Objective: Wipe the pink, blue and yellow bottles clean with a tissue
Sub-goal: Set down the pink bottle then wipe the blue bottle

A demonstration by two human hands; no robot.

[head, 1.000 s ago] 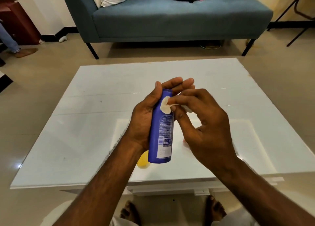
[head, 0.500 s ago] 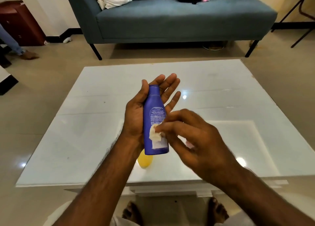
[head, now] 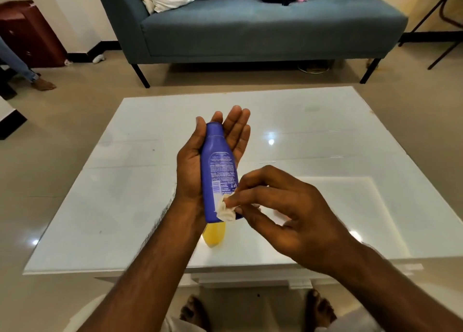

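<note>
The blue bottle (head: 220, 171) lay in the palm of the left hand (head: 193, 171), held above the white table (head: 325, 136). Its long axis ran from near to far, with the cap at the far end by the spread fingers and the base at the near end, by the wrist. The left fingers were open and almost flat (only the thumb pressed against the left side of the bottle).

The right hand (head: 288, 214) came from the right and pinched a small crumpled tissue (head: 226, 210) between thumb and fingertips, pressed on the bottle close to its base. A stroke could probably go only toward the far end, along the axis.

The yellow bottle (head: 214, 234) rested on the table just under the blue one, mostly hidden. The pink bottle could not be made out with certainty behind the right hand.
</note>
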